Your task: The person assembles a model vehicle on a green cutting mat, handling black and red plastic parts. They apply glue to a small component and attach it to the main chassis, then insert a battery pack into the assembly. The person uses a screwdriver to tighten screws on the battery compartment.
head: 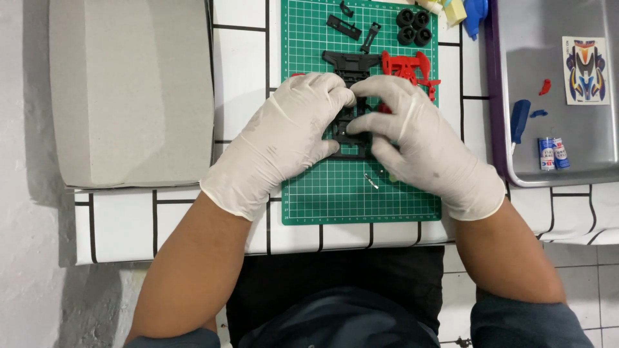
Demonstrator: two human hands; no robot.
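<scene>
Both my hands wear white gloves and meet over a black plastic toy car chassis [350, 64] lying on a green cutting mat [335, 193]. My left hand [284, 138] grips the chassis from the left, thumb under its near end. My right hand [416, 138] pinches it from the right, fingertips touching the left hand's. Most of the chassis middle is hidden by my fingers. A red plastic part frame [407, 67] lies just behind my right hand. A small metal piece [371, 182] rests on the mat near my right thumb.
Four black wheels [413, 27] and small black parts [343, 26] lie at the mat's far end. A metal tray [554, 96] at right holds a sticker sheet [585, 69], batteries [552, 153], blue and red bits. A grey foam block [129, 90] lies at left.
</scene>
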